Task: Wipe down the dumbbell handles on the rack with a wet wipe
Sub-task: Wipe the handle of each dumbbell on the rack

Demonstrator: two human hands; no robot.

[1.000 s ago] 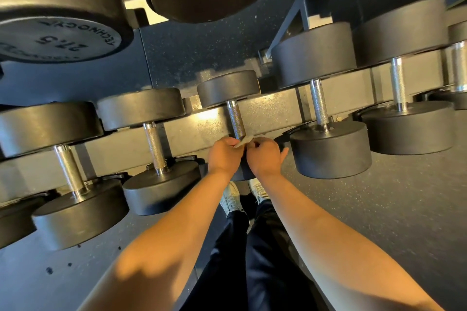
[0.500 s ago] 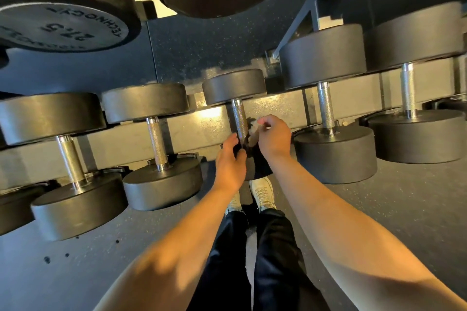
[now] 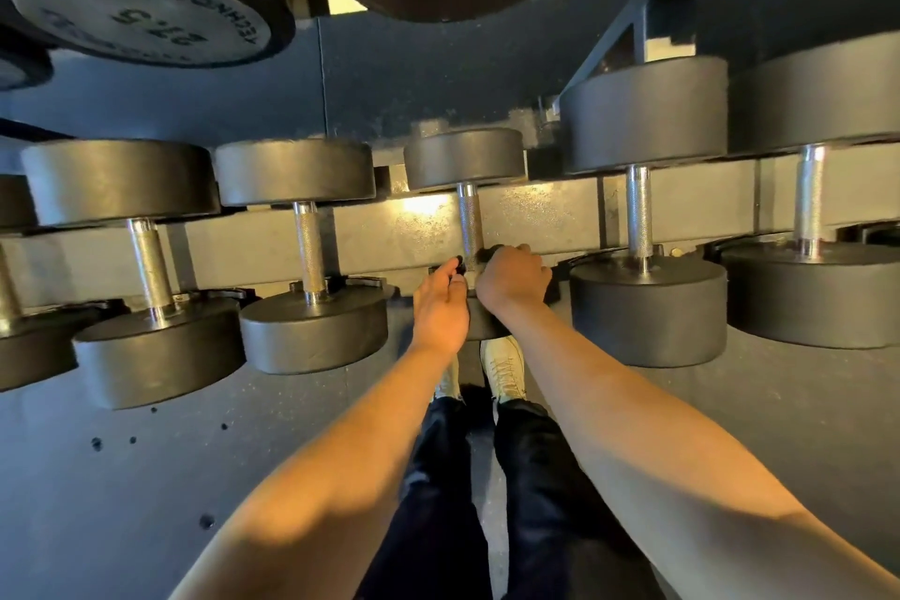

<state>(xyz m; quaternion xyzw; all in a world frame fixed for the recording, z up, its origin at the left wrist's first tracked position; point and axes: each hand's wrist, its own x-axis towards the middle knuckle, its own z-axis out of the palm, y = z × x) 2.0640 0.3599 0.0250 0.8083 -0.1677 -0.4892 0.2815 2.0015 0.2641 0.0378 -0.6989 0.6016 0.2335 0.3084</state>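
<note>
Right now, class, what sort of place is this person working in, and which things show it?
Most likely a gym's free-weights area: rows of dumbbells on a rack, above speckled dark flooring.

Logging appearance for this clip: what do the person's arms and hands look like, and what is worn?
Left hand and right hand are ungloved; both forearms bare, no sleeves, watch or bracelets visible. Rings cannot be judged. Dark trousers, pale lace-up shoes.

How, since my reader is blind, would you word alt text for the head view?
Seen from above, both hands meet at the near end of the knurled handle of the smallest dumbbell on a rack: the right hand curls round it, the left hand reaches in beside. Bigger dumbbells flank it.
</note>
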